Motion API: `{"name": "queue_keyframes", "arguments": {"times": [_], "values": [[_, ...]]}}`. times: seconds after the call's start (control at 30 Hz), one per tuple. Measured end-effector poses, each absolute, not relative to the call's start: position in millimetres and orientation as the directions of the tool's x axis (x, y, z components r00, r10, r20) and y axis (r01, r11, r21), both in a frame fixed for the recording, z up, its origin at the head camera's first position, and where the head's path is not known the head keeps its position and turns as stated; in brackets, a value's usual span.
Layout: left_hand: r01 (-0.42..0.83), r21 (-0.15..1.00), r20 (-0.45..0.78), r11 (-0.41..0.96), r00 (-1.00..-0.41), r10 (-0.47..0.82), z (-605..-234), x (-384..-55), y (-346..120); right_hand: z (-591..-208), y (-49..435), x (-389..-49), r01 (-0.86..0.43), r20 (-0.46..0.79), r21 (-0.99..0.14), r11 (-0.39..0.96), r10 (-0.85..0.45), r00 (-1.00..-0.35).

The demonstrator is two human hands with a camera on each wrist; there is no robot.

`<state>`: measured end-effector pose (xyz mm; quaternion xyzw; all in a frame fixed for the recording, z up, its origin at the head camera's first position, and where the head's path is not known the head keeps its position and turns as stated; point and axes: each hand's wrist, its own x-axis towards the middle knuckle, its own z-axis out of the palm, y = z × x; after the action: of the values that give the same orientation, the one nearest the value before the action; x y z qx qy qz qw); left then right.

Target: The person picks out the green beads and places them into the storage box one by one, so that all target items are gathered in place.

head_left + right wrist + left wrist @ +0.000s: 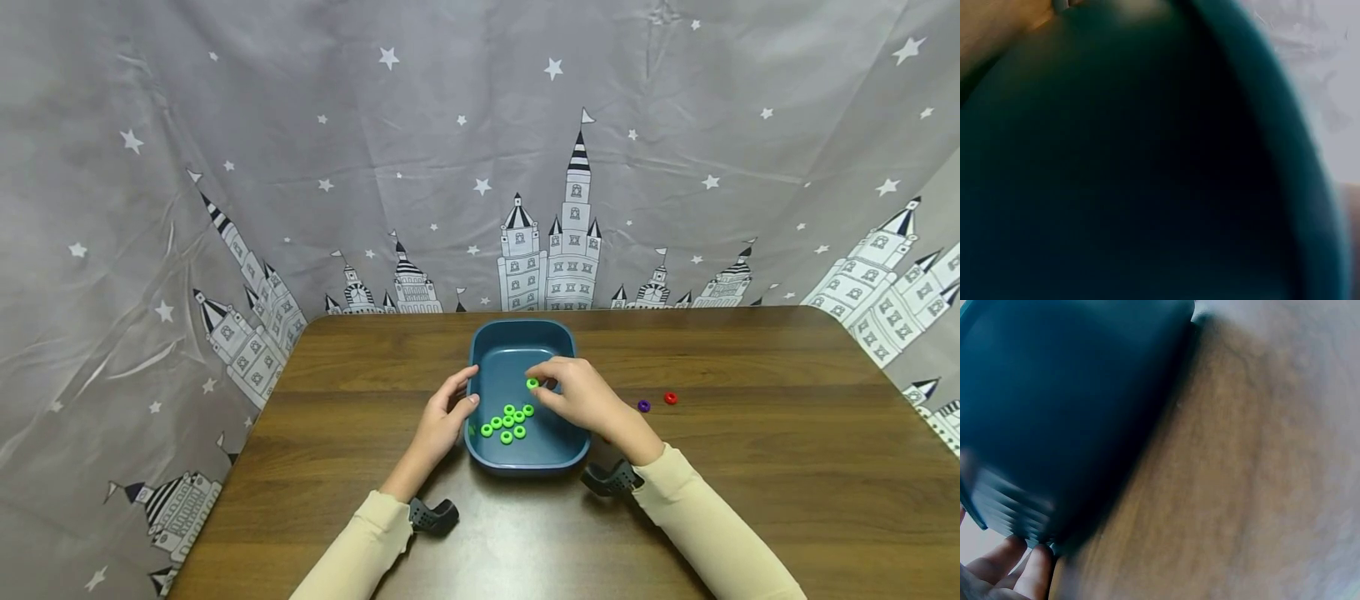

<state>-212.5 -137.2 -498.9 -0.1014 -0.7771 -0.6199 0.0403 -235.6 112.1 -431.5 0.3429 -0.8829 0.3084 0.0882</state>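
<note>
A dark teal plastic bin (527,464) stands on the table with several small bright green rings (508,422) lying on its floor. Over the bin, my right hand (573,392) pinches one green ring (532,383) between thumb and fingertips. My left hand (444,414) holds the bin's left side, with thumb and index finger over the rim. Other fingers (1034,572) of that hand touch the outer wall of the bin (1072,394) in the left wrist view. The right wrist view shows mostly the bin's dark wall (1147,156), blurred; the ring there is hidden.
On the wooden table (750,467), right of the bin, lie a purple ring (644,406) and a red ring (671,398). A grey curtain (420,167) printed with castles and stars hangs behind the table. Each wrist wears a black strap mount (433,517).
</note>
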Motion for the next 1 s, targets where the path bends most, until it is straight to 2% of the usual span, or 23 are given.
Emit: {"name": "queue_keyframes", "arguments": {"times": [0.5,0.83,1.0], "values": [[0.228,0.947,0.208,0.226,-0.972,0.111,-499,-212,-137,-433,101,-237,-0.647,0.280,-0.441,0.622,-0.590,-0.757],[0.189,0.959,0.170,0.213,-0.980,0.105,-496,-211,-136,-433,95,-238,-0.621,0.222,-0.423,0.660,-0.589,-0.777],[0.191,0.958,0.172,0.214,-0.980,0.104,-496,-212,-136,-434,93,-235,-0.599,0.191,-0.366,0.712,-0.572,-0.798]]}}
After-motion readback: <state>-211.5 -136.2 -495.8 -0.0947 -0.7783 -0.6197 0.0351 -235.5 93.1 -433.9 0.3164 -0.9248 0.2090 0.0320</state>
